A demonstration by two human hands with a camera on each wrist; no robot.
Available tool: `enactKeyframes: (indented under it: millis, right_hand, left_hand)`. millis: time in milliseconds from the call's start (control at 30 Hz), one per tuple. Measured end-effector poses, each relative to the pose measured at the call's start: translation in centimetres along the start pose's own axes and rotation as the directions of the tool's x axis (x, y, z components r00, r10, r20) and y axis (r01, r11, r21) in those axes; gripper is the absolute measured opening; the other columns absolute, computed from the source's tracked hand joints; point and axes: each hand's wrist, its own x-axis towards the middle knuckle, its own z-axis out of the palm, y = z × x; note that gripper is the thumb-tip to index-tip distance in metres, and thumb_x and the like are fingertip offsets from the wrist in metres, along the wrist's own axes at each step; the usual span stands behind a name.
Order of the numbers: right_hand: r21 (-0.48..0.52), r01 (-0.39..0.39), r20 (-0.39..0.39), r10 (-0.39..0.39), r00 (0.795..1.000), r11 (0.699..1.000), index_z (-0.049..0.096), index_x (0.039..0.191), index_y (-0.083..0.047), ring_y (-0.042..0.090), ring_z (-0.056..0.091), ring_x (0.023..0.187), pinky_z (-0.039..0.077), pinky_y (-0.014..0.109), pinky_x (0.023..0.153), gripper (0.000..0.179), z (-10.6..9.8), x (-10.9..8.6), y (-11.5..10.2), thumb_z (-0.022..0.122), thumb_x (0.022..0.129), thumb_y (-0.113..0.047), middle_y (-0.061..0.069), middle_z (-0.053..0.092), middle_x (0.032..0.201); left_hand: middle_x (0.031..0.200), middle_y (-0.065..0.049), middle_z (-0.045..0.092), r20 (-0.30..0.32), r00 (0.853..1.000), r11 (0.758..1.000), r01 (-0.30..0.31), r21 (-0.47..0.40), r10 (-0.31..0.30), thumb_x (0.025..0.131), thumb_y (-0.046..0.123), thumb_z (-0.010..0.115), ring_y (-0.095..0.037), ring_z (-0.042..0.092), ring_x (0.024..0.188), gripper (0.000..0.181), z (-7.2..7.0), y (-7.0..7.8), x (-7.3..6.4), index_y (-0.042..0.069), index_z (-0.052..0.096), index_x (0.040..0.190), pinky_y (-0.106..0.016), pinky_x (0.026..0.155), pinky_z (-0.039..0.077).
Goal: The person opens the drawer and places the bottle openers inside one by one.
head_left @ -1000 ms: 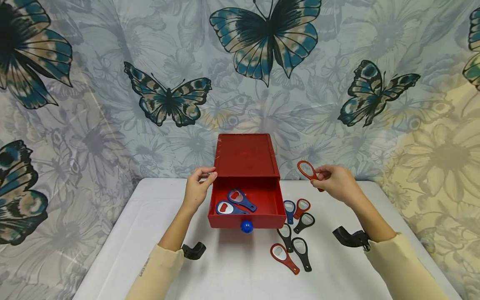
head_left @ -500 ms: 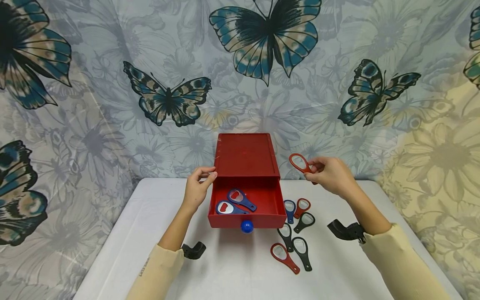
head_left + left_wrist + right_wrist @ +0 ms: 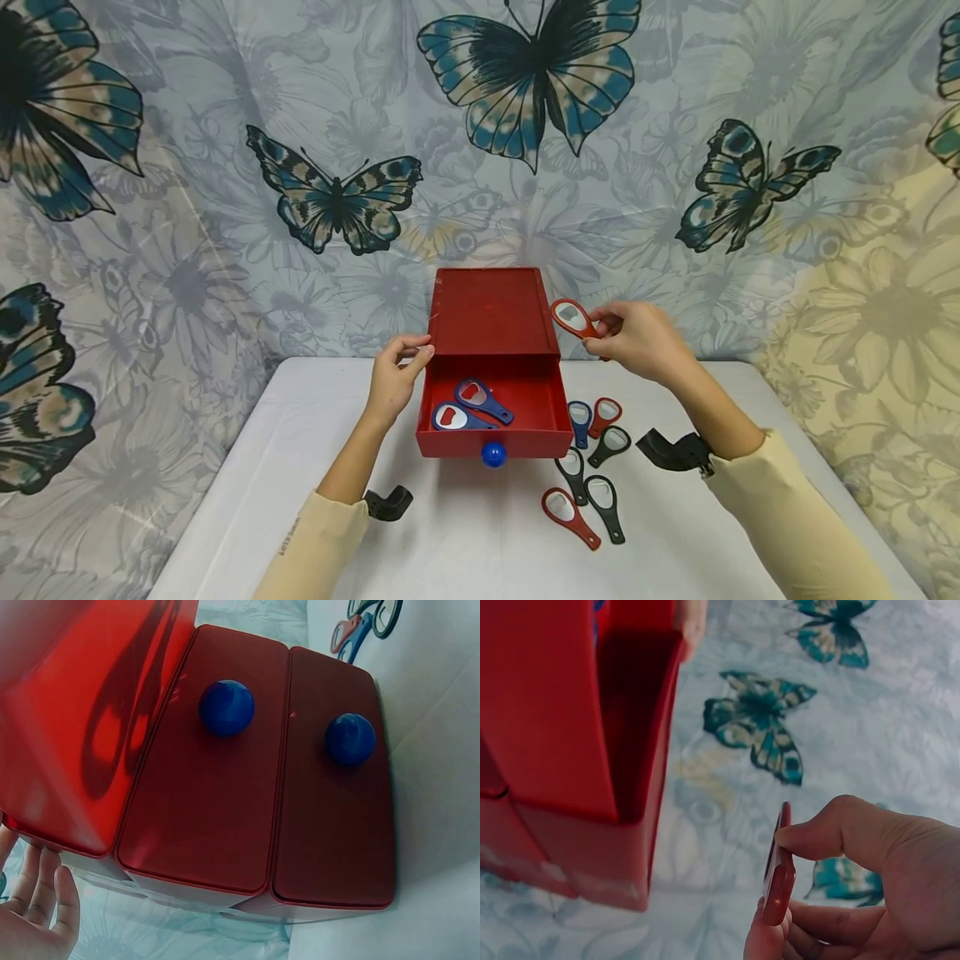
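My right hand (image 3: 641, 337) pinches a red bottle opener (image 3: 572, 317) by its handle, raised beside the upper right edge of the red drawer cabinet (image 3: 491, 312). In the right wrist view the bottle opener (image 3: 780, 889) is seen edge-on between thumb and fingers. My left hand (image 3: 393, 375) touches the cabinet's left side; its fingers (image 3: 41, 889) are fairly straight in the left wrist view. The cabinet's top drawer (image 3: 532, 443) is pulled out. In it lie two blue bottle openers, one (image 3: 483, 402) partly over the other (image 3: 453, 416).
To the right of the drawer, several bottle openers lie on the white table: red (image 3: 573, 521), black (image 3: 606, 508) and blue (image 3: 579, 421). Two lower drawers with blue knobs (image 3: 226, 708) are closed. A butterfly-patterned cloth (image 3: 525, 225) hangs behind.
My right hand has moved left and slightly up with the red bottle opener, closer to the cabinet. The left hand and the drawer have stayed in place.
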Motion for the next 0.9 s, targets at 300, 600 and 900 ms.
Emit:
enactKeyframes:
  millis: [300, 600, 900]
  right_hand:
    - [0.002, 0.086, 0.059, -0.086, 0.995, 0.996, 0.069, 0.100, 0.003, 0.010, 0.058, 0.057, 0.043, 0.025, 0.054, 0.025, 1.5, 0.2, -1.9, 0.069, 0.079, -0.009, 0.006, 0.063, 0.075]
    - [-0.027, 0.139, 0.132, -0.134, 0.982, 0.990, 0.067, 0.101, 0.006, 0.014, 0.056, 0.064, 0.045, 0.025, 0.057, 0.026, 3.2, -0.1, -3.0, 0.071, 0.078, -0.007, 0.008, 0.064, 0.076]
    - [-0.070, 0.174, 0.195, -0.157, 0.968, 0.982, 0.069, 0.097, 0.004, 0.014, 0.053, 0.067, 0.043, 0.024, 0.060, 0.026, 5.9, -0.3, -3.9, 0.073, 0.074, -0.008, 0.005, 0.063, 0.072]
  left_hand:
    - [0.117, -0.013, 0.065, -0.003, 1.000, 1.000, 0.007, 0.006, -0.007, 0.092, 0.017, 0.067, -0.009, 0.059, 0.092, 0.025, 0.0, -0.1, -0.1, 0.003, 0.068, 0.112, -0.019, 0.079, 0.051]
    - [0.119, -0.012, 0.066, 0.002, 1.000, 1.000, 0.000, 0.007, 0.000, 0.093, 0.017, 0.066, -0.010, 0.058, 0.092, 0.024, 0.0, 0.0, 0.0, 0.003, 0.068, 0.113, -0.019, 0.079, 0.051]
    - [0.118, -0.013, 0.066, -0.007, 1.000, 1.000, -0.004, -0.001, 0.004, 0.093, 0.015, 0.066, -0.007, 0.059, 0.091, 0.023, 0.1, -0.1, -0.1, 0.002, 0.068, 0.111, -0.018, 0.078, 0.051]
